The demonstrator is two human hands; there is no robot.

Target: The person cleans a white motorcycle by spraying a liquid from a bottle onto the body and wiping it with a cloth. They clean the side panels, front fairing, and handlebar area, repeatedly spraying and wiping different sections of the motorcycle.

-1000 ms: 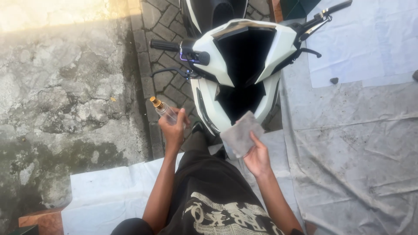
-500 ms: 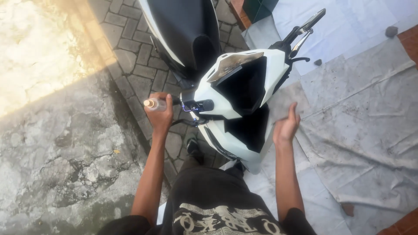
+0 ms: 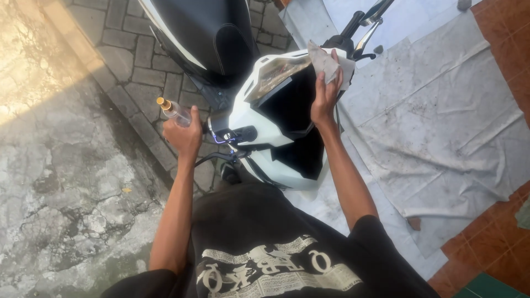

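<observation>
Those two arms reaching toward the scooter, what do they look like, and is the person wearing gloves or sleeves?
No gloves: the left hand and right hand are bare, with no rings, watch or bracelets showing. Both forearms are uncovered up past the elbows. The person wears a black short-sleeved shirt with a pale cream print across the front; its right sleeve ends on the upper arm. The fingers are slim and bare.

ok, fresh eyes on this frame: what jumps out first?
The white scooter with its black front panel fills the middle, standing on grey paving. The right hand presses a grey cloth against the top of the scooter's front, near the right handlebar. The left hand holds a small clear bottle with a gold cap out to the left, off the bike, and a stained white sheet covers the ground on the right.
</observation>
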